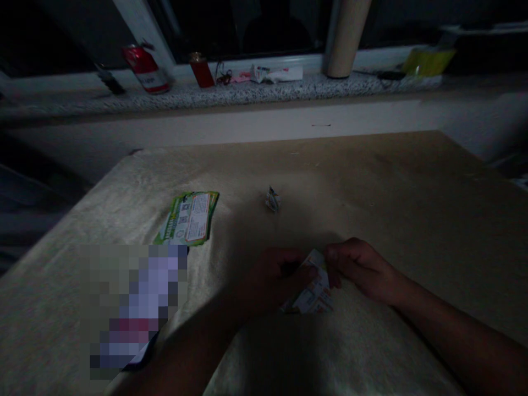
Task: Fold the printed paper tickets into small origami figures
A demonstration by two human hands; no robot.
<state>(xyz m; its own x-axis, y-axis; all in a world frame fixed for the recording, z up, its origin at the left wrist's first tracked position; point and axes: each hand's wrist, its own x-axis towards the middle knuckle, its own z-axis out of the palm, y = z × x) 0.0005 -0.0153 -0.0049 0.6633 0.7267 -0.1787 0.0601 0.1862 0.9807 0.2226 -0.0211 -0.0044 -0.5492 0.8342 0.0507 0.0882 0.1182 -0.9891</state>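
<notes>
A folded sheet of printed paper (pixel 314 291), white with orange and green print, is between my hands just above the table. My left hand (pixel 280 278) grips its left side, with the thumb lying on top of the paper. At its upper right edge, my right hand (pixel 358 267) has its fingertips pinched together on the paper. Farther back on the table sits a small folded paper piece (pixel 273 199) with similar print, standing partly upright. To the left lies a stack of green and white leaflets (pixel 192 217).
A pixelated, bluish flat object (pixel 148 300) lies at the left, beside my left forearm. Along the stone windowsill (pixel 256 93) stand a red can (pixel 146 69), a red lighter-like item (pixel 202 70), crumpled paper (pixel 276 74), a tan cylinder (pixel 346 41) and a yellow item (pixel 429 60).
</notes>
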